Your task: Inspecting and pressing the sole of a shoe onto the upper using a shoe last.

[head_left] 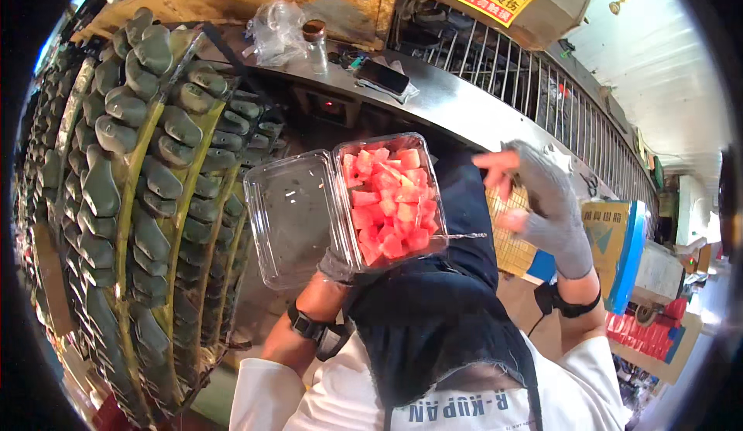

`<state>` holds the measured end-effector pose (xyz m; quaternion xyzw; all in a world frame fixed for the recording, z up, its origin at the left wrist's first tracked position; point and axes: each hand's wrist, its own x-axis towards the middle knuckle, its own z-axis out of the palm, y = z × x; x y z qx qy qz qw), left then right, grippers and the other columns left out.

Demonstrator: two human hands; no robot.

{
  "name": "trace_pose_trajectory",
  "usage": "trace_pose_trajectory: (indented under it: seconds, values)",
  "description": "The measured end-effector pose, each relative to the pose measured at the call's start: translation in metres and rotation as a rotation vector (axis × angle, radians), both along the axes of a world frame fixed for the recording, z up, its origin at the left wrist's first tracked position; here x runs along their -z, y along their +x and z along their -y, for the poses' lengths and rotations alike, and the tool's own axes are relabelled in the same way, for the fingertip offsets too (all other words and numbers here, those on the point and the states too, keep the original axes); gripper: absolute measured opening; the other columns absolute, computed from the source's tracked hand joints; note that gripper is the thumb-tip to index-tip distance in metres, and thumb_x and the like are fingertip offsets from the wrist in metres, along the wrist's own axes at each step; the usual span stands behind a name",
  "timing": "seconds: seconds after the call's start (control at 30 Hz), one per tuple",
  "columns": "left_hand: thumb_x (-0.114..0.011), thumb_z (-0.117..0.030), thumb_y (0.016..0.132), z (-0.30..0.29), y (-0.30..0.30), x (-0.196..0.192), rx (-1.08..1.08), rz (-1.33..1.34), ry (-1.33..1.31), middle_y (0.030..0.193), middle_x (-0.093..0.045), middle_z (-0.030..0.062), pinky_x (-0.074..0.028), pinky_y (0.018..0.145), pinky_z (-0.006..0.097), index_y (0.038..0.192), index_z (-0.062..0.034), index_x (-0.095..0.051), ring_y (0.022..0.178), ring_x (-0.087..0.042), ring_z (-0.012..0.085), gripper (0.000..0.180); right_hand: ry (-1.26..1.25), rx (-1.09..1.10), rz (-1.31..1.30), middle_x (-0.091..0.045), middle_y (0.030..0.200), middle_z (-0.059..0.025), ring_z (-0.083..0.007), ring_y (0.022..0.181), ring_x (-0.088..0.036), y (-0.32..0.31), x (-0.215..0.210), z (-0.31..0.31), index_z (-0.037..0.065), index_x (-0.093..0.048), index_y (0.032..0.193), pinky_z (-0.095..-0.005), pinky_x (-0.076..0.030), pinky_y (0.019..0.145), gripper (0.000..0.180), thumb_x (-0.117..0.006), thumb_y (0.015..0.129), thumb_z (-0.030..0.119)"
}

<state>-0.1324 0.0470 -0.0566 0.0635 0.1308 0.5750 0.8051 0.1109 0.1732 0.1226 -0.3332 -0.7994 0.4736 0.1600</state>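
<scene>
A clear plastic clamshell container (288, 213), its lid folded open to the left, is full of red watermelon chunks (392, 203). My left hand (337, 264), in a dark glove, grips the container from below; most of its fingers are hidden behind it. From the box's right side a thin clear stick (467, 235) juts out over my lap. To the right of the fruit, my right hand (534, 191) is raised in a grey glove with bare fingertips. Its fingers and thumb are apart, with nothing between them, and it does not touch the container.
Tall racks of dark grey shoe soles (151, 191) stand close on the left. Ahead runs a metal ledge (457, 102) bearing a phone (382, 76), a glass jar (316, 48) and a crumpled plastic bag (276, 32). Metal bars (542, 94) line its far side. Cardboard boxes (611, 237) sit at right.
</scene>
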Motion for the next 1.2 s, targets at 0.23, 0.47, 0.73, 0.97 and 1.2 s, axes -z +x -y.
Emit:
trace_pose_trajectory:
  seconds: [0.23, 0.47, 0.73, 0.97, 1.2]
  values:
    - [-0.044, -0.051, 0.11, 0.003, -0.002, 0.02, -0.123, -0.038, 0.031, 0.165, -0.042, 0.0138, -0.038, 0.124, 0.05, 0.165, -0.0114, -0.031, 0.147, -0.047, 0.0325, 0.069, -0.621, 0.207, -0.213, -0.068, 0.095, -0.0057, -0.0119, 0.089, -0.067, 0.002, 0.053, 0.051, -0.001, -0.073, 0.121, -0.0257, -0.056, 0.075, 0.031, -0.076, 0.094, 0.013]
    - [-0.042, -0.053, 0.11, 0.001, 0.003, 0.036, 0.086, 0.281, -0.055, 0.169, -0.036, 0.0156, -0.033, 0.128, 0.051, 0.167, -0.0121, -0.027, 0.152, -0.042, 0.0345, 0.072, 0.178, 0.043, 0.013, -0.071, 0.093, -0.0204, -0.025, 0.079, -0.072, -0.027, 0.049, 0.036, -0.005, -0.071, 0.117, -0.0355, -0.056, 0.07, 0.027, -0.07, 0.094, 0.011]
    - [-0.038, -0.058, 0.109, 0.001, 0.005, 0.019, 0.033, 0.145, -0.045, 0.168, -0.038, 0.0163, -0.034, 0.128, 0.051, 0.166, -0.0089, -0.029, 0.152, -0.042, 0.0354, 0.076, -0.438, 0.446, -0.23, -0.066, 0.1, -0.0019, -0.0106, 0.092, -0.064, -0.02, 0.063, 0.033, 0.003, -0.061, 0.14, -0.0271, -0.053, 0.084, 0.042, -0.059, 0.109, 0.031]
    - [-0.042, -0.065, 0.105, -0.004, 0.01, 0.038, -0.022, 0.144, -0.07, 0.167, -0.038, 0.0212, -0.041, 0.123, 0.054, 0.166, -0.0075, -0.028, 0.148, -0.047, 0.0389, 0.085, -0.942, 0.234, -0.325, -0.061, 0.133, -0.0053, -0.0149, 0.121, -0.06, -0.017, 0.122, 0.051, 0.002, -0.047, 0.15, -0.032, -0.054, 0.099, 0.052, -0.064, 0.108, 0.027]
    - [-0.05, -0.06, 0.104, -0.055, 0.038, 0.063, -0.024, 0.309, -0.129, 0.165, -0.042, 0.0211, -0.043, 0.121, 0.056, 0.165, -0.0075, -0.03, 0.147, -0.048, 0.0388, 0.083, -1.22, 0.379, -0.546, -0.058, 0.148, -0.0085, -0.0178, 0.122, -0.064, 0.005, 0.182, 0.012, 0.003, -0.045, 0.154, -0.0351, -0.053, 0.106, 0.058, -0.067, 0.106, 0.027]
